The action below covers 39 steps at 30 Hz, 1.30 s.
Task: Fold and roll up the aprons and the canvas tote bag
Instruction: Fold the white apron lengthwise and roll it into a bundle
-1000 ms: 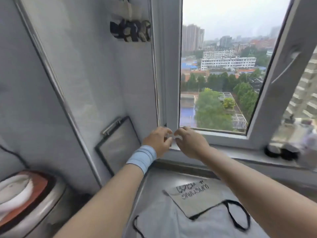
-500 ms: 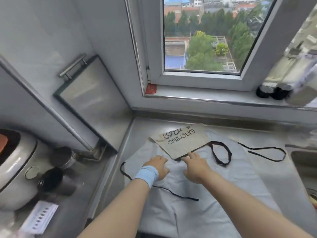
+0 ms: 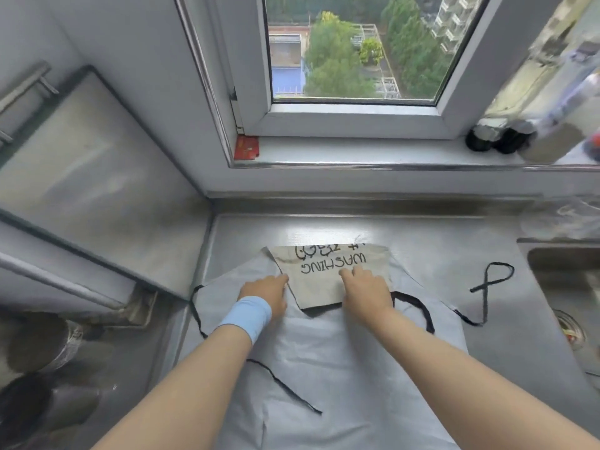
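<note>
Lying spread on the steel counter (image 3: 438,241), the pale grey apron (image 3: 324,368) is flat and unfolded, bib end toward the window. The canvas tote bag (image 3: 311,287) rests on the bib, lettering upside down. Both hands were at the window frame a second ago and on the apron just short of the bag half a second ago; now they are at the bag. The right hand (image 3: 367,290) lies on the canvas, fingers straight, pressing. The left hand (image 3: 264,293) touches the bag's left edge; whether it grips cannot be told. Judgement: the bag goes first, no fold begun. A black tie (image 3: 490,280) loops loose at right.
</note>
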### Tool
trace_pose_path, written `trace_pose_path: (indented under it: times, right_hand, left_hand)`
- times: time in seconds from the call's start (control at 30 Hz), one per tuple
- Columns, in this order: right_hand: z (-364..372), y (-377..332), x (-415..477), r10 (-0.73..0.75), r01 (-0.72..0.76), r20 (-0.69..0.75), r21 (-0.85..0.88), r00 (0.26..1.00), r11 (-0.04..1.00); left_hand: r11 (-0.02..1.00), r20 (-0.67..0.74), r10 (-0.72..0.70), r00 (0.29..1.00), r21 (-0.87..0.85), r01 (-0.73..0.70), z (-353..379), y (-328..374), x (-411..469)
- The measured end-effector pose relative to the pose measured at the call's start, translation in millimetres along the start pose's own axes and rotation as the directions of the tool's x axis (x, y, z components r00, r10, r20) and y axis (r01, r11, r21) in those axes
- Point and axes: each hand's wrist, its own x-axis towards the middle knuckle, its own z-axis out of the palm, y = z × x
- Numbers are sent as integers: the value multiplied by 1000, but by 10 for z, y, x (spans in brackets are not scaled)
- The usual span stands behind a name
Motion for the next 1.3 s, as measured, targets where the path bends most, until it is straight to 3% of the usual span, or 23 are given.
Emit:
trace_pose_path:
  times: [0.13,0.23,0.3,0.37,0.47,0.57,0.63,0.7,0.73,0.8,0.87,0.9,0.97,1.03,1.07,1.2,1.3]
  right_hand:
    - [-23,109,74,-52,56,51,-80,997,995]
    - [1,94,110,-93,105,65,-211,994,972]
    - [72,149,176,-126,128,23,-150,992,980]
    - [-49,162,233,-66,60,-51,-108,997,992]
    - [-449,189,350,83,-97,-146,-86,986,992]
    - [-860,262,659,208,-197,-233,73,950,978]
    - [-1077,298,876,212,-153,-243,242,947,958]
    - [-1159,235,987,135,-95,-124,281,983,955]
    - [-1128,186,982,109,-78,-117,246,987,966]
    - [-945,65,827,61,-26,-263,132,963,991]
    - [-595,-77,551,-2,49,-374,115,927,992]
    - [-373,-160,397,-2,60,-350,155,937,986]
    - [-1,-301,116,121,-90,-118,238,986,967]
    - [278,-340,10,251,-297,191,270,949,916]
    - [352,-312,23,253,-324,271,266,929,908]
    - [357,24,317,180,-241,237,259,955,935]
    - [238,252,586,227,-245,127,144,965,959]
  left_hand:
    - [981,-87,183,979,-43,-187,28,98,115]
    - [962,-12,274,962,-7,-275,79,244,175]
    - [955,-32,295,955,34,-294,99,308,203]
    - [955,-128,295,947,21,-295,89,338,255]
    - [967,-294,187,937,-115,-229,-114,373,375]
    - [888,-405,-57,912,-438,-139,-611,371,606]
    - [760,-479,-157,864,-617,-204,-946,338,760]
    - [663,-448,-146,882,-706,-248,-1113,295,829]
    - [662,-413,-120,903,-711,-237,-1100,275,822]
    - [752,-416,-73,907,-620,-224,-909,208,771]
    - [887,-423,13,906,-412,-206,-571,133,665]
    - [939,-379,47,924,-300,-171,-397,99,589]
    - [981,-238,89,967,-147,-126,-88,54,456]
    - [988,-161,101,982,-97,-118,136,27,360]
    - [988,-180,105,978,-92,-123,205,16,333]
    - [982,-283,123,951,-101,-157,291,28,237]
    - [987,-119,155,981,-17,-159,357,39,250]
